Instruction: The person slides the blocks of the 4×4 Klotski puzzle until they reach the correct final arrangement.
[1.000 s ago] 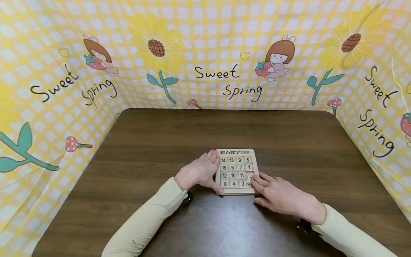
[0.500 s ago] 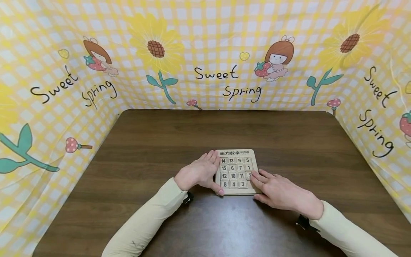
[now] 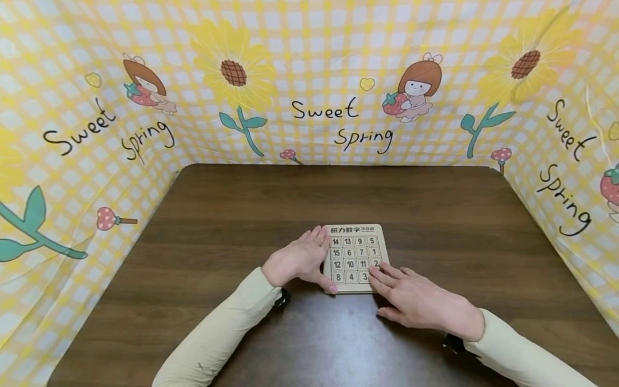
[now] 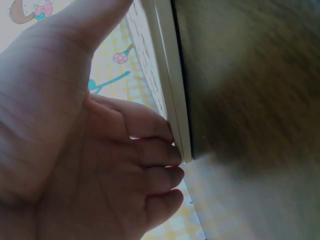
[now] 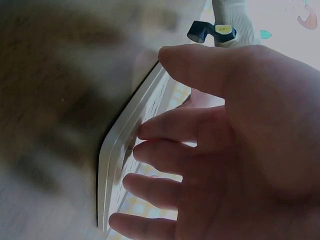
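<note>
A pale wooden sliding number puzzle (image 3: 353, 289) lies flat on the table, with several numbered tiles in rows. My left hand (image 3: 302, 259) rests along its left side, fingers by the upper edge and thumb at the lower left corner. In the left wrist view, the fingertips of the left hand (image 4: 125, 155) touch the puzzle's edge. My right hand (image 3: 420, 298) lays its extended fingertips on the lower right of the puzzle, beside the 3 tile (image 3: 365, 277) and below the 2 tile (image 3: 375, 263). Those fingers hide the bottom right corner.
The dark wooden table (image 3: 290, 199) reaches back to a yellow checked cloth (image 3: 319, 70) that hangs behind and at both sides. A black band (image 3: 283, 297) shows at the left wrist, another black piece (image 3: 453, 343) at the right one.
The 2 tile has slid up level with the 11. My right fingers then moved down and left from it, toward the 3 tile. The left hand stays in place.
</note>
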Available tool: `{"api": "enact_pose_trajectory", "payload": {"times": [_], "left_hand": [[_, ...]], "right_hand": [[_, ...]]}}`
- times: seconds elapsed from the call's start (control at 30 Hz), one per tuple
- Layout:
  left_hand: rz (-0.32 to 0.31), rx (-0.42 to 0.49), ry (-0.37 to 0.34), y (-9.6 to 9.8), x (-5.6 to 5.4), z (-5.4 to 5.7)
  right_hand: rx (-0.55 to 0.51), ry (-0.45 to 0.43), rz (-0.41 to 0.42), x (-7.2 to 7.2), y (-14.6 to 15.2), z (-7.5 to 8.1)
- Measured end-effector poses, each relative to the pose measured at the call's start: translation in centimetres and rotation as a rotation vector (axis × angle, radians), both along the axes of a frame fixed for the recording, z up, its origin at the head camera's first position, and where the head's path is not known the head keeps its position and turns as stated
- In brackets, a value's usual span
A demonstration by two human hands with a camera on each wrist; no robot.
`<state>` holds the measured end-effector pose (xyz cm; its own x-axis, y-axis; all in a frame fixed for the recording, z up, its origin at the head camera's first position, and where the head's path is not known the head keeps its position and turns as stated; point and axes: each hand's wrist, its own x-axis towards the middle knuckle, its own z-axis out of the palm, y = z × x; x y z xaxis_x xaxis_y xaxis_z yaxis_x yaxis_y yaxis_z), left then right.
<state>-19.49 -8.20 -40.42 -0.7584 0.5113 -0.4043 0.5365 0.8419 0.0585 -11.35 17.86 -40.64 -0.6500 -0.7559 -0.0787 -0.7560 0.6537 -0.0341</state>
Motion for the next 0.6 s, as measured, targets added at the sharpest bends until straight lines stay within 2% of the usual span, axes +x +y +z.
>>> {"api": "enact_pose_trajectory", "payload": {"times": [0.33,0.6], "left_hand": [[-0.007,0.005,0.005,0.09,-0.05,-0.03],[-0.002,-0.001,0.004,0.05,-0.02,-0.11]], "right_hand": [[-0.015,-0.015,0.004,0.15,-0.01,-0.41],[-0.006,-0.011,-0.018,0.02,0.32,0.49]]}}
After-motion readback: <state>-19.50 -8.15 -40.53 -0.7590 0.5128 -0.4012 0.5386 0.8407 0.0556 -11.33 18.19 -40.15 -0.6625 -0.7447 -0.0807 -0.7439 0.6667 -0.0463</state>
